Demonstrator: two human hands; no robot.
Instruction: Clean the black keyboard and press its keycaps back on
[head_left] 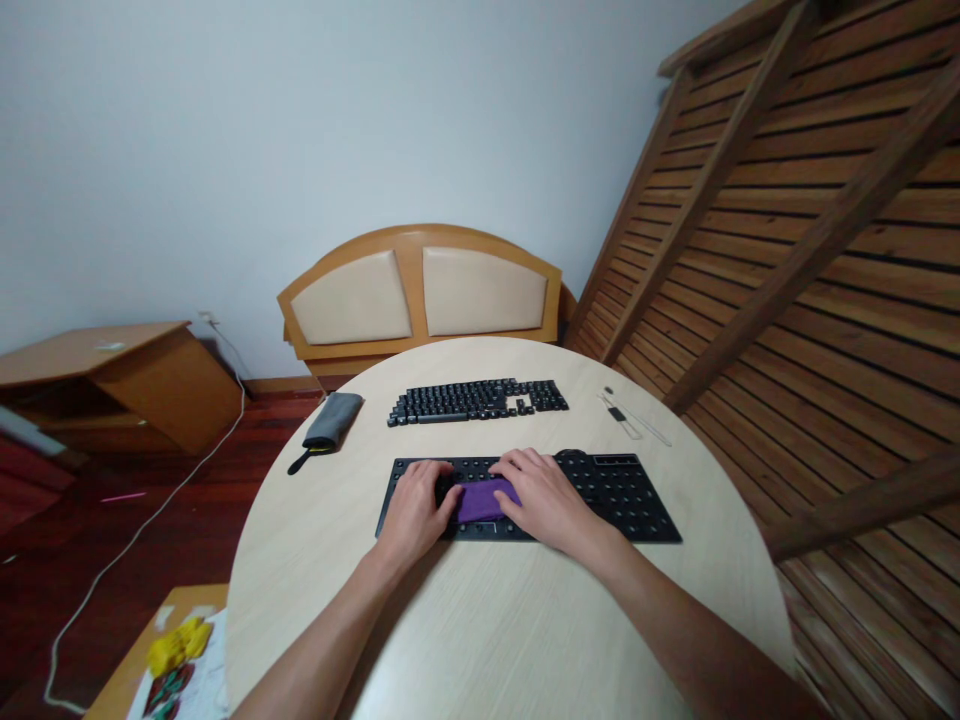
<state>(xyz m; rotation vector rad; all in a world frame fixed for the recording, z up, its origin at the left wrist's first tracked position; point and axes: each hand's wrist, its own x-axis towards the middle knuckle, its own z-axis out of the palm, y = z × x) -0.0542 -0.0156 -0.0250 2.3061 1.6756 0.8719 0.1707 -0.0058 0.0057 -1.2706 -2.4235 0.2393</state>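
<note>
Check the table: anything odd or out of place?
Yes: the keyboard looks stripped where visible. Keycaps sit in rows beyond it on the table, not on the board. No spill shows.

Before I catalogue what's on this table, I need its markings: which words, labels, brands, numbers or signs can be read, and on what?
None can be read.
Loose keycaps: any legends are too small.
Keyboard base: any markings are too small.

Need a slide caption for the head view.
Left hand and right hand at either end of a purple cloth over a keyboard base, loose keycaps laid out beyond.
</note>
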